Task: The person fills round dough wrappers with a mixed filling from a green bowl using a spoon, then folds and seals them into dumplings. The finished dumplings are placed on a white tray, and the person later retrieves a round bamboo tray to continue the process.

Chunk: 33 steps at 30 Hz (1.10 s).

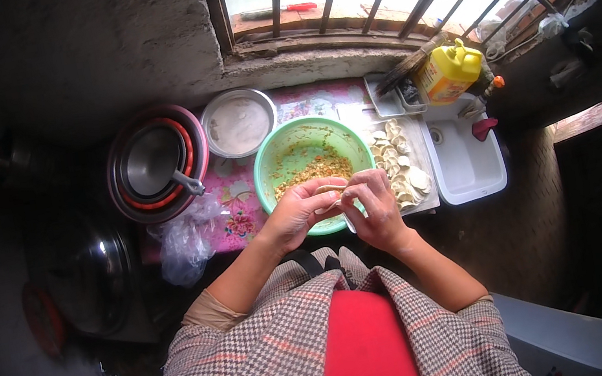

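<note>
My left hand (296, 212) holds a round dough wrapper (326, 189), folded partly over, above the near side of a green plastic basin (263, 185). At the wrapper's right edge, the fingertips of my right hand (375, 208) are pinching the dough. A narrow pale object shows under the right hand, too covered to name. Chopped filling (319, 170) with orange and green bits lies in the basin. To the right, a board (420, 151) bears several curved dough pieces (387, 152) and a pile of flat wrappers (412, 181). My fingers hide the wrapper's middle.
Behind the basin sits a round metal pan (239, 123) of whitish powder. Nested bowls (153, 159) and a plastic bag (186, 249) are on the left. A white sink basin (468, 172), a yellow jug (448, 70) and a brush (406, 69) stand right, below a barred window.
</note>
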### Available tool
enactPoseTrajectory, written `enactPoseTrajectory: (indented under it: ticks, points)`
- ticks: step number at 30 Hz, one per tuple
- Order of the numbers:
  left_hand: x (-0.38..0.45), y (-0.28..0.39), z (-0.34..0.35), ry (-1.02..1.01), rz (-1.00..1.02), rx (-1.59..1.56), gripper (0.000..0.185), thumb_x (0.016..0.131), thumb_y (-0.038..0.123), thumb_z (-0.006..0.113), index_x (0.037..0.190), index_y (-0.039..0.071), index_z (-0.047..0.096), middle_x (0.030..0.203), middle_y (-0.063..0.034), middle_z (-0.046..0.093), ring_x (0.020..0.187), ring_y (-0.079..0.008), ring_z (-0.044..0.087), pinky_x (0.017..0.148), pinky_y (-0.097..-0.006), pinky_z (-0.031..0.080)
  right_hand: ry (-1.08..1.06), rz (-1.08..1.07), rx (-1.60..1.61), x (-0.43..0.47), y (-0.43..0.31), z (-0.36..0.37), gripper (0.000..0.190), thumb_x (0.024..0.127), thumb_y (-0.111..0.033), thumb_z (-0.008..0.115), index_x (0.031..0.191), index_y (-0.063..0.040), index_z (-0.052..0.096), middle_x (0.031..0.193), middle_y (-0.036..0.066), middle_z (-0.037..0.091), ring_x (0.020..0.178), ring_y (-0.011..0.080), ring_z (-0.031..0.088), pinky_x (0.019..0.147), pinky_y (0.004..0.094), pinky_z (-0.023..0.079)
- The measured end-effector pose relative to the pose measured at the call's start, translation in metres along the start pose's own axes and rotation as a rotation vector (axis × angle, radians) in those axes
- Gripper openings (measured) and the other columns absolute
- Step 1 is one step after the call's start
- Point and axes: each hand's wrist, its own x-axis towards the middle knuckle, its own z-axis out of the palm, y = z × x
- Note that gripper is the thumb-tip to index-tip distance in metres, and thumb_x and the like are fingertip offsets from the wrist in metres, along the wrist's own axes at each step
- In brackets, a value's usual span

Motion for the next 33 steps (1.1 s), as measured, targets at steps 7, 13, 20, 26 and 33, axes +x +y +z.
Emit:
enactPoseTrajectory:
  ticks: [7, 13, 20, 26, 33]
  points:
    - [-0.017, 0.010, 0.022, -0.055, 0.142, 0.271, 0.041, 0.094, 0.004, 0.064, 0.134, 0.000, 0.055, 0.127, -0.0068, 0.061, 0.113, -0.0130, 0.060, 0.100, -0.0298, 0.049, 0.000, 0.229, 0.147, 0.008, -0.009, -0.011, 0.017, 0.079, -0.002, 0.071, 0.090, -0.002, 0.058, 0.100, 0.016, 0.055, 0.099, 0.0329, 0.052, 0.086, 0.0405, 0.044]
    - [-0.021, 0.010, 0.024, -0.061, 0.302, 0.591, 0.045, 0.091, 0.002, 0.066, 0.135, 0.000, 0.055, 0.119, -0.0057, 0.065, 0.106, -0.0113, 0.061, 0.096, -0.0265, 0.049, 0.007, 0.307, 0.333, 0.006, -0.018, -0.016, 0.021, 0.081, -0.007, 0.072, 0.099, -0.003, 0.063, 0.108, 0.016, 0.057, 0.107, 0.0322, 0.053, 0.095, 0.0421, 0.043]
    - [-0.018, 0.003, 0.026, -0.125, 0.360, 0.501, 0.044, 0.089, -0.004, 0.065, 0.131, 0.001, 0.050, 0.125, -0.0072, 0.059, 0.117, -0.0130, 0.057, 0.098, -0.0274, 0.047, -0.144, 0.227, 0.363, 0.006, -0.009, -0.025, 0.033, 0.082, -0.014, 0.076, 0.115, -0.010, 0.071, 0.128, 0.014, 0.055, 0.120, 0.0314, 0.052, 0.101, 0.0413, 0.043]
    - [-0.020, 0.010, 0.031, -0.098, 0.357, 0.499, 0.045, 0.087, -0.004, 0.068, 0.128, 0.002, 0.050, 0.123, -0.0082, 0.059, 0.117, -0.0132, 0.056, 0.098, -0.0281, 0.048, -0.010, 0.059, 0.166, 0.009, -0.019, -0.035, 0.029, 0.078, -0.016, 0.078, 0.106, -0.015, 0.075, 0.128, 0.011, 0.057, 0.120, 0.0311, 0.050, 0.103, 0.0428, 0.040]
    - [-0.023, 0.010, 0.035, -0.094, 0.302, 0.452, 0.036, 0.089, 0.000, 0.069, 0.121, 0.000, 0.055, 0.113, -0.0041, 0.061, 0.105, -0.0099, 0.059, 0.092, -0.0250, 0.049, -0.082, 0.007, 0.100, 0.014, -0.017, -0.045, 0.030, 0.076, -0.017, 0.076, 0.106, -0.017, 0.075, 0.128, 0.011, 0.057, 0.119, 0.0310, 0.050, 0.103, 0.0429, 0.038]
